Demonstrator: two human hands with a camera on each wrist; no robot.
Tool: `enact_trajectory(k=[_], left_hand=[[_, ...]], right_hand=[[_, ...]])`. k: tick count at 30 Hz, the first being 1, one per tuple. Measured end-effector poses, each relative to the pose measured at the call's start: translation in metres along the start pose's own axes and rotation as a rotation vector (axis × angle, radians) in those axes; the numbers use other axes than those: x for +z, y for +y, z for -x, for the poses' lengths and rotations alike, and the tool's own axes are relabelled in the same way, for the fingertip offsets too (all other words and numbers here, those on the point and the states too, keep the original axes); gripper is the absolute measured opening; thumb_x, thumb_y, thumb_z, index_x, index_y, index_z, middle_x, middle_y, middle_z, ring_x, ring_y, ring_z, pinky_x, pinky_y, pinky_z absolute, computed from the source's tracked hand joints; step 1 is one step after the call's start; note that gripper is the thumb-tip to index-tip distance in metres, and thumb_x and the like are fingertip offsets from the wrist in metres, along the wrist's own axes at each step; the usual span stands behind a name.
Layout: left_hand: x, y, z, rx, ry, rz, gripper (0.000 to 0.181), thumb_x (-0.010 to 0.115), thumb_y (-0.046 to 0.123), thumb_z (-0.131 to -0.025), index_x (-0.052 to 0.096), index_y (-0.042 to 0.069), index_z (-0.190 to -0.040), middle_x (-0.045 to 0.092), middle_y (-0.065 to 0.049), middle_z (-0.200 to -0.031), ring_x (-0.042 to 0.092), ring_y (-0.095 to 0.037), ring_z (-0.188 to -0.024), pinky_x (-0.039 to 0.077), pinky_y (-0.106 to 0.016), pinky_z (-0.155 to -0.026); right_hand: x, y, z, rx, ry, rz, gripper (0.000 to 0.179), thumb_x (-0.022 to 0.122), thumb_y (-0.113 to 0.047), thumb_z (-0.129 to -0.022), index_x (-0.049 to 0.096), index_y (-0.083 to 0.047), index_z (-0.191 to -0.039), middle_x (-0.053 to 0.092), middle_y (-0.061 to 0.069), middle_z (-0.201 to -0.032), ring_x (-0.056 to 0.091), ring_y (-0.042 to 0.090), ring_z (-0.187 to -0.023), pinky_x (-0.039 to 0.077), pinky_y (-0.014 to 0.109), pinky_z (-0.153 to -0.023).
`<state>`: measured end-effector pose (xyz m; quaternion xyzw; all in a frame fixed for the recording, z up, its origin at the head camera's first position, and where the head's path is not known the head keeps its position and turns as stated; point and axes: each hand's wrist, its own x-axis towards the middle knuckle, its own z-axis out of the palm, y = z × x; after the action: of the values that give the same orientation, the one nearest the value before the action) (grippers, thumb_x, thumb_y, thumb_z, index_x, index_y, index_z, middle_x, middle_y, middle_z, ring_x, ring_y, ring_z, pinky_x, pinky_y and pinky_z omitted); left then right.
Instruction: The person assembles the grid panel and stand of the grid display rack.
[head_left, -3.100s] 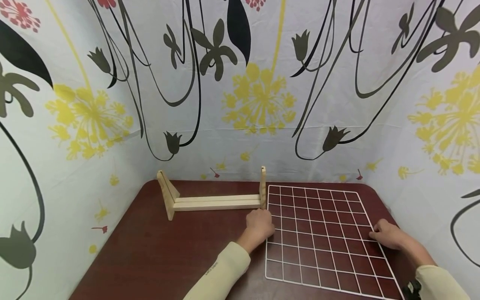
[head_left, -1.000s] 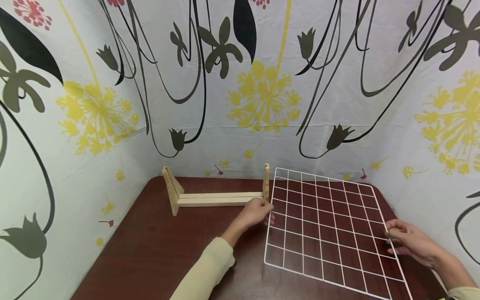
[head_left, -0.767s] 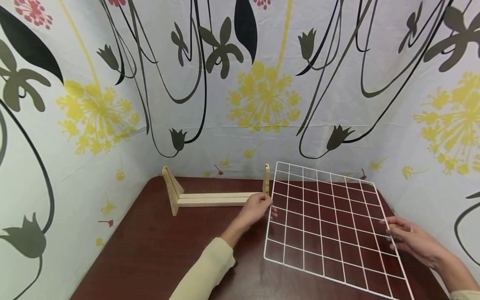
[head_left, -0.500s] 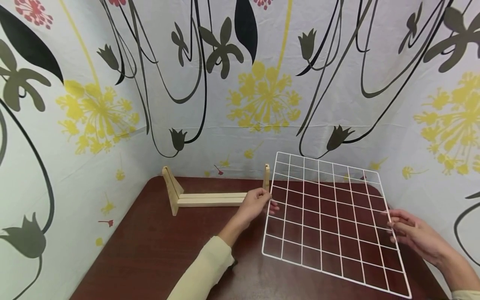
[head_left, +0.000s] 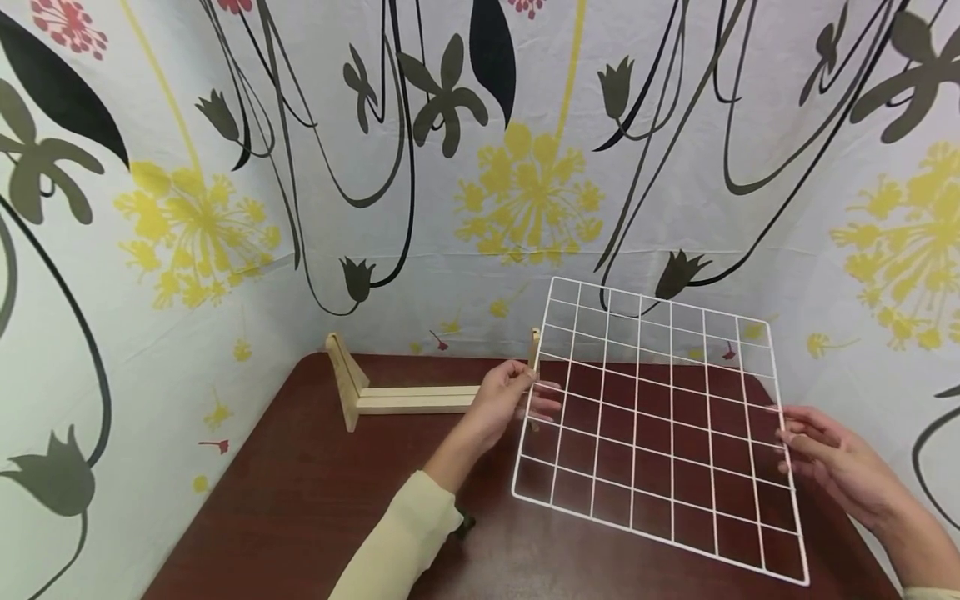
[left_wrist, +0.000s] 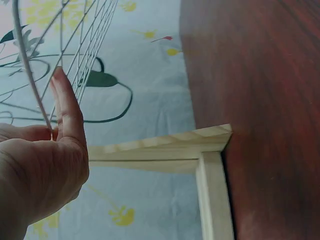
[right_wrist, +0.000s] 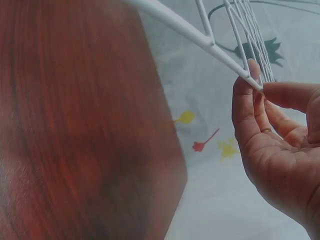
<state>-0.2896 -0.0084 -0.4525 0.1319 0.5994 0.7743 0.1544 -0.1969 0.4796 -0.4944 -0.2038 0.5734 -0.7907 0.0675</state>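
Note:
A white wire grid panel [head_left: 671, 456] is held up off the table, tilted with its far edge raised. My left hand [head_left: 501, 402] pinches its left rim between thumb and fingers, some fingertips reaching behind the wires. On the opposite rim, my right hand [head_left: 843, 458] pinches the wire; the right wrist view shows thumb and fingers meeting on the grid's rim [right_wrist: 220, 52]. Behind the left hand stands a pale wooden stand [head_left: 416, 400] with two upright ends joined by a bar. Its right end is partly hidden by that hand and the grid.
The dark red-brown table [head_left: 300, 500] has its back edge close to a flower-printed cloth [head_left: 450, 208], which also rises at both sides. In the left wrist view, the stand's wooden end piece [left_wrist: 155, 147] lies close beside the left hand.
The grid lay flat on the table at first. Both hands have lifted it, its far edge rising most, and it has shifted slightly left, now overlapping the stand's right end. The stand stays put.

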Motion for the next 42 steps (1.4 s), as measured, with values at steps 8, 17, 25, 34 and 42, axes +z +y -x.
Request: enact_trajectory(k=[8, 17, 25, 34, 42], left_hand=[[-0.008, 0.017, 0.008, 0.000, -0.024, 0.017, 0.017, 0.047, 0.011, -0.114, 0.048, -0.001, -0.125, 0.067, -0.037, -0.131, 0.071, -0.015, -0.061, 0.065, -0.035, -0.064], [-0.034, 0.040, 0.029, -0.066, -0.093, 0.021, 0.038, 0.050, 0.015, -0.113, 0.052, 0.005, -0.149, 0.077, -0.007, -0.121, 0.069, -0.016, -0.071, 0.066, -0.048, -0.075], [-0.054, 0.046, 0.038, -0.075, 0.052, -0.069, 0.034, 0.049, 0.019, -0.114, 0.056, 0.016, -0.147, 0.073, -0.019, -0.131, 0.070, -0.020, -0.079, 0.064, -0.058, -0.080], [-0.068, 0.043, 0.041, 0.033, 0.232, -0.220, 0.029, 0.050, 0.019, -0.113, 0.062, 0.018, -0.139, 0.079, -0.013, -0.123, 0.080, -0.032, -0.099, 0.062, -0.033, -0.064], [-0.070, 0.037, 0.038, 0.118, 0.434, -0.200, 0.026, 0.049, 0.019, -0.114, 0.066, 0.013, -0.133, 0.075, -0.026, -0.119, 0.077, -0.023, -0.083, 0.062, -0.034, -0.069]], right_hand=[[0.020, -0.010, -0.003, -0.100, 0.070, 0.032, 0.055, 0.028, 0.017, -0.108, 0.055, -0.010, -0.148, 0.072, 0.002, -0.117, 0.074, 0.016, -0.098, 0.064, 0.034, -0.078], [0.050, -0.016, -0.013, -0.162, 0.063, -0.006, 0.052, 0.028, 0.019, -0.107, 0.049, -0.001, -0.150, 0.072, 0.006, -0.117, 0.077, 0.019, -0.094, 0.065, 0.036, -0.078], [0.082, -0.015, -0.037, -0.244, 0.056, 0.028, 0.052, 0.030, 0.022, -0.104, 0.043, 0.006, -0.153, 0.068, 0.007, -0.115, 0.074, 0.017, -0.095, 0.065, 0.036, -0.076], [0.103, 0.005, -0.067, -0.335, 0.122, 0.030, 0.052, 0.035, 0.023, -0.104, 0.040, 0.010, -0.153, 0.067, 0.007, -0.121, 0.069, 0.016, -0.101, 0.064, 0.032, -0.074], [0.120, 0.020, -0.095, -0.387, 0.191, 0.025, 0.049, 0.040, 0.023, -0.102, 0.041, 0.014, -0.150, 0.064, 0.011, -0.109, 0.071, 0.016, -0.093, 0.065, 0.031, -0.073]])
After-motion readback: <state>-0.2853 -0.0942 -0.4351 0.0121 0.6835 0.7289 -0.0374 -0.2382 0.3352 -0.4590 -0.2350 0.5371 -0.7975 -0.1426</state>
